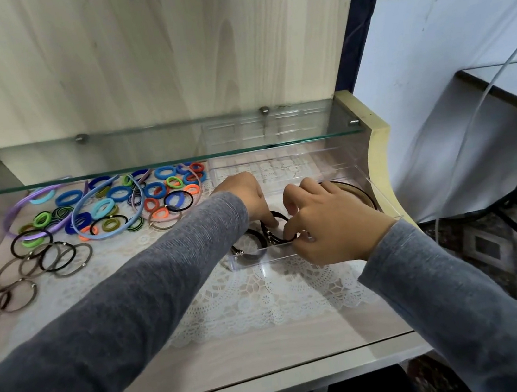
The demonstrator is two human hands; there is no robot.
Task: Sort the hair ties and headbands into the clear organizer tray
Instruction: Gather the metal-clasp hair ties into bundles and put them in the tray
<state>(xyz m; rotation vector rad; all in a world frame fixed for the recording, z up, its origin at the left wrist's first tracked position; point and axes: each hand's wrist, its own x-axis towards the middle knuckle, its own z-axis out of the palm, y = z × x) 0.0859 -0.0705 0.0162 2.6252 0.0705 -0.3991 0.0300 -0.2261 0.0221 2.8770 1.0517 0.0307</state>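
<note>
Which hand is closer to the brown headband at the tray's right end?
Right. The right hand, pinching black hair ties, overlaps the brown headband; the left hand is further left, across those ties.

We count 1 clear tray (380,190), approx. 3 loose headbands (8,218) plus 1 in tray, approx. 30 thick colored ties (68,198), approx. 10 thin dark ties (56,257) on desk (238,348), 2-3 more in tray.

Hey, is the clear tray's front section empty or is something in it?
Not empty: black hair ties lie in the clear tray, front section; the right hand pinches one.
</note>
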